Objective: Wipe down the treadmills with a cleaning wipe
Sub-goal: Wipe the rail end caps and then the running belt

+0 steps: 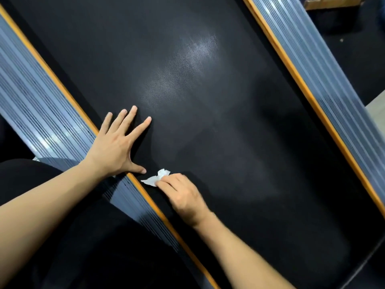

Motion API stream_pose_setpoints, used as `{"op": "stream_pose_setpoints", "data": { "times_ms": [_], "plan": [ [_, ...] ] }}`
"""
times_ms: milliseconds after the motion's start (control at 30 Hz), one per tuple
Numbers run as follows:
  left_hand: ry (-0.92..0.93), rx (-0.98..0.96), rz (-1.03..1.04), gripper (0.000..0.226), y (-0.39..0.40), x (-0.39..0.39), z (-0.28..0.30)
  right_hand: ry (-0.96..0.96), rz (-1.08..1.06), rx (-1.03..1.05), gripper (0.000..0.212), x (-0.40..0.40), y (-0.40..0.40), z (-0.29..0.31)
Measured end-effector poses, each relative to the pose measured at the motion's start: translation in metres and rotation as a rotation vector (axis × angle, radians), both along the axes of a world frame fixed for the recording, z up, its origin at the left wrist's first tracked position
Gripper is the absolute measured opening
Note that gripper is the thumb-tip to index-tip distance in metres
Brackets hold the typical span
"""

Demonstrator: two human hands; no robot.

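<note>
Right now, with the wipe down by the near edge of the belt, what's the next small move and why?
Probably sweep the right hand and its white wipe across the black belt toward the far orange trim. The wipe sits at the near edge, and the left hand lies flat, bracing.

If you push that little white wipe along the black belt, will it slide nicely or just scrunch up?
Probably scrunch a bit. The wipe already looks crumpled and thin under the right hand, so it seems floppy and very light. The belt has a fine bumpy texture, which likely grabs it, so firm pressing should help it slide.
</note>
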State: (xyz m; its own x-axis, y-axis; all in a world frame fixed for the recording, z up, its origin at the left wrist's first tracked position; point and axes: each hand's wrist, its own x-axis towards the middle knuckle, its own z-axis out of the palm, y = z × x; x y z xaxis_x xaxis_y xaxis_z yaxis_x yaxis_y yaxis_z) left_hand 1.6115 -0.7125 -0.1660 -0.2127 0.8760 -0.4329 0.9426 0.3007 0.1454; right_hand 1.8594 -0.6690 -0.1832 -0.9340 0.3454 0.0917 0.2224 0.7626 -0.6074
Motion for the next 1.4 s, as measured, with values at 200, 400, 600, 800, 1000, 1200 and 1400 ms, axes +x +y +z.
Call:
{"op": "stream_pose_setpoints", "data": {
  "times_ms": [200,400,600,800,1000,1200,1400],
  "plan": [
    [-0.03,-0.027,0.0,0.15,-0.001,-0.003,-0.002,0.016,-0.225,0.344,0.028,-0.02,0.205,0.003],
    [-0.008,-0.015,0.003,0.154,0.0,-0.003,-0.006,-0.183,-0.926,0.284,0.032,-0.011,0.337,-0.01],
    [-0.021,0.035,0.012,0.156,-0.003,-0.002,-0.009,0.025,-0.404,0.232,0.038,-0.054,0.143,-0.016],
    [-0.013,0.006,0.008,0.154,-0.002,-0.001,-0.008,0.052,-0.058,0.106,0.023,-0.047,0.106,-0.008],
    [-0.002,-0.001,0.004,0.152,-0.003,-0.001,-0.008,-0.143,-0.663,0.307,0.028,-0.018,0.322,0.017],
    [0.003,0.005,0.001,0.152,-0.001,0.0,-0.007,-0.112,-0.797,0.326,0.042,-0.066,0.294,-0.007],
    [-0.015,-0.005,0.005,0.151,-0.002,-0.001,-0.007,0.054,-0.142,0.161,0.038,-0.102,0.11,-0.012]
  ]
}}
